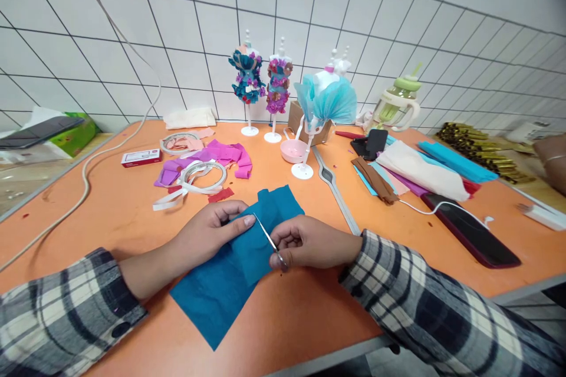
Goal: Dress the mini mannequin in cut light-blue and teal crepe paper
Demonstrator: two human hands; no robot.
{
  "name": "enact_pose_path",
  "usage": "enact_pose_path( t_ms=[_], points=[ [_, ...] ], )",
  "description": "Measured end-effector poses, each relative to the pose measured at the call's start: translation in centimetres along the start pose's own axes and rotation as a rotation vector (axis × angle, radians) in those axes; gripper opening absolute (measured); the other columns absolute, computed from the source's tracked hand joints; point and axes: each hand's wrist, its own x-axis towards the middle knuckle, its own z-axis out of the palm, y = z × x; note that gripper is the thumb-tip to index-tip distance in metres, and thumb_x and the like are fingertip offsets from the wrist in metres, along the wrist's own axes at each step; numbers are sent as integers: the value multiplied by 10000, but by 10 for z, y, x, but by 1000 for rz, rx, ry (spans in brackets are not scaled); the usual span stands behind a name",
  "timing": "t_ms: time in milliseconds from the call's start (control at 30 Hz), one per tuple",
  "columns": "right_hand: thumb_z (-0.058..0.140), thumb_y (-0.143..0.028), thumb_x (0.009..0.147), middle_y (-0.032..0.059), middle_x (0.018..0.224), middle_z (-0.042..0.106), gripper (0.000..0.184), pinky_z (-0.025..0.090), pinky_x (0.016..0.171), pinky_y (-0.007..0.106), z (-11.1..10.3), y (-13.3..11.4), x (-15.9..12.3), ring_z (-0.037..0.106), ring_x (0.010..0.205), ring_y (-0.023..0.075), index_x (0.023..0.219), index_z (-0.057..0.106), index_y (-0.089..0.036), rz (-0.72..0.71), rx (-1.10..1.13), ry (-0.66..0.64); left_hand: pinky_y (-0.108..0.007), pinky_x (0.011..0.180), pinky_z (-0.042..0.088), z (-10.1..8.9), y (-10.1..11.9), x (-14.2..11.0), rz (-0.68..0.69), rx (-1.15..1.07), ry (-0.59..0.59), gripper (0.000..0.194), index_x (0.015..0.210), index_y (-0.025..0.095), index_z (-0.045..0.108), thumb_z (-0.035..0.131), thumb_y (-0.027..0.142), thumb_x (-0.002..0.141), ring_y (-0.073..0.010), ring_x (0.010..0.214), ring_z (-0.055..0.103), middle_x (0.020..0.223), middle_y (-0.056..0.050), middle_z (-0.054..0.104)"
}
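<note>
A sheet of teal crepe paper [221, 300], partly folded over, lies slanted in front of me above the orange table. My left hand [221, 227] pinches its upper left edge between thumb and fingers. In my right hand [300, 244] is a small pair of silver scissors [267, 234], fingers curled around the handles. The blades point up and left across the teal paper, their tips close to my left thumb. Whether the blades are parted is too small to tell.
Behind the paper stand mini dress forms with teal flowers [247, 79], purple flowers [279, 85] and light blue paper [327, 100]. A pink bowl [293, 151] sits beside them. Tape rolls [203, 178] and purple scraps [221, 153] lie left; a phone [471, 230] and folded papers [420, 168] right.
</note>
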Motion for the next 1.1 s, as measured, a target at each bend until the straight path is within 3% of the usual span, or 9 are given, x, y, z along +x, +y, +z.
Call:
enact_pose_path(
  t_ms=[367,733,967,1100],
  points=[
    [828,-549,738,-38,688,543,468,321,583,222,-1,-4,-1,454,651,96,784,592,-147,-31,-29,-9,-234,569,453,0,1,-1,7,46,-34,451,737,167,642,628,593,882,-145,636,549,688,8,605],
    [848,-519,729,-15,706,630,439,372,599,221,0,1,0,533,649,105,825,654,-137,-2,-1,8,-243,591,471,0,1,-1,-3,17,-18,441,768,172,652,628,596,886,-156,657,577,716,0,636],
    [846,-510,735,-50,649,549,438,301,545,209,1,-2,0,436,597,75,770,610,-143,-32,-14,13,-234,571,444,1,4,1,16,55,-28,422,713,174,638,631,562,881,-144,633,545,677,12,596],
    [836,-518,743,-38,665,579,439,323,557,212,1,0,0,464,606,82,769,609,-143,-25,1,17,-233,570,441,2,4,1,19,48,-31,416,719,174,639,626,557,881,-141,628,536,677,15,593]
  ],
)
